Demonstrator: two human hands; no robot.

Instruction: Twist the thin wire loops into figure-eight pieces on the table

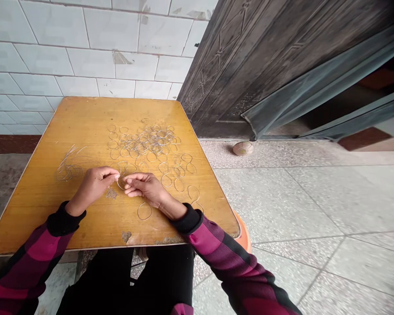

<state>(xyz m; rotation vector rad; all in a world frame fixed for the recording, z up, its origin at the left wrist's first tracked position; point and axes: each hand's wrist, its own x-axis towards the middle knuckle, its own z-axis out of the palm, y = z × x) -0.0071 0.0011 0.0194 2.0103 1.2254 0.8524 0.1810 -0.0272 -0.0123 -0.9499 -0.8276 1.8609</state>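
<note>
My left hand (93,183) and my right hand (144,186) meet over the wooden table (85,127), fingertips pinched together on a thin wire loop (121,181). A heap of several bent wire loops (144,144) lies beyond my hands in the table's middle. A bundle of straighter wire pieces (67,166) rests to the left of my left hand. One single loop (144,211) lies near my right wrist.
A white tiled wall (85,52) stands behind the table. A dark carved wooden door (265,57) is at the right. A small round object (243,148) lies on the stone floor by the door. An orange stool edge (244,236) shows under the table's right corner.
</note>
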